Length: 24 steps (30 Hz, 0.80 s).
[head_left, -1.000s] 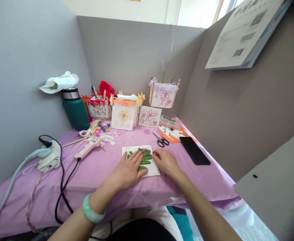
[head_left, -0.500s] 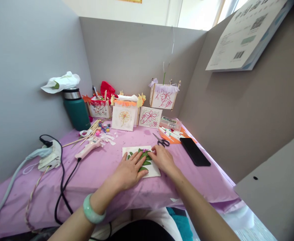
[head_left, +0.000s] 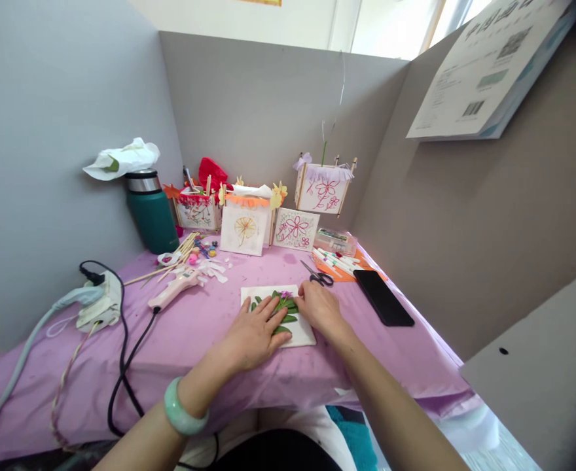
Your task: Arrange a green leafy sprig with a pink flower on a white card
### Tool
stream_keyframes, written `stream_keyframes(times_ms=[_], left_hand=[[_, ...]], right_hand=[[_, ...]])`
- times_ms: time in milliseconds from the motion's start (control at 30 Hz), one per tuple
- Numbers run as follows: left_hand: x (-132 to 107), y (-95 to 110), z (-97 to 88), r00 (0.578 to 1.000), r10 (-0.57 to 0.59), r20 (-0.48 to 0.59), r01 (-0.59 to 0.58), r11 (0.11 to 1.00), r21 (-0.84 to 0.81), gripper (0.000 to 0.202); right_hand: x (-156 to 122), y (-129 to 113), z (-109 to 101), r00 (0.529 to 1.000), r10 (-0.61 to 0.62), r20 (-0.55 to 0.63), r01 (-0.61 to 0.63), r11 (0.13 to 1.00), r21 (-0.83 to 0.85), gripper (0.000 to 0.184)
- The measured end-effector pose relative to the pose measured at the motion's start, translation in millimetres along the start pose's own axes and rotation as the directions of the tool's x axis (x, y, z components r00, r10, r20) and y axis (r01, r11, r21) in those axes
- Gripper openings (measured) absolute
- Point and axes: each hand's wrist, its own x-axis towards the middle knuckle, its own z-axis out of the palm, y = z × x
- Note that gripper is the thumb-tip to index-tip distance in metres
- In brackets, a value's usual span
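Observation:
A white square card (head_left: 302,335) lies on the purple table cover (head_left: 194,333), with green leaves (head_left: 287,306) and a small purple flower (head_left: 285,294) on it. My left hand (head_left: 252,332) lies flat on the card's left half, fingers stretched out over the leaves. My right hand (head_left: 320,307) rests on the card's right edge, its fingertips touching beside the leaves and the flower. A pale green bangle (head_left: 182,407) is on my left wrist.
Black scissors (head_left: 318,276), marker pens (head_left: 334,260) and a black phone (head_left: 383,297) lie to the right. A glue gun (head_left: 175,290) with black cord and a power strip (head_left: 100,304) sit left. A green flask (head_left: 149,212) and decorated paper boxes (head_left: 245,219) stand at the back.
My right hand has slid a little left and further onto the card's edge. The left hand stays flat on the leaves.

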Motion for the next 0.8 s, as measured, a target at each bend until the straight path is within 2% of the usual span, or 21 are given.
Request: stream_keyframes(times_ms=[133, 267, 400, 567, 800], left_hand=[[-0.1, 1.0, -1.6, 1.000, 0.000, -0.001, 0.000, 1.000, -0.009, 0.060], [0.2, 1.1, -0.8, 1.000, 0.003, -0.006, -0.003, 1.000, -0.007, 0.057], [0.3, 1.4, -0.3, 1.000, 0.004, -0.014, -0.005, 1.000, -0.023, 0.057], [0.7, 1.3, 1.0, 1.000, -0.008, -0.020, 0.008, 1.000, -0.009, 0.057], [0.4, -2.7, 6.3, 0.997, 0.037, -0.071, -0.036, 0.999, 0.014, 0.060]], right_hand=[[16.4, -14.0, -2.4, 0.990, -0.140, -0.013, 0.141, 0.990, 0.014, 0.028], [39.4, -24.4, 2.9, 0.965, -0.246, 0.090, 0.243, 0.969, 0.042, 0.022], [51.5, -26.0, 7.5, 0.947, -0.296, 0.128, 0.288, 0.955, 0.077, 0.014], [52.1, -25.6, 15.0, 0.931, -0.357, 0.077, 0.346, 0.930, 0.125, 0.017], [49.1, -20.6, 27.3, 0.936, -0.352, 0.026, 0.346, 0.930, 0.126, 0.017]])
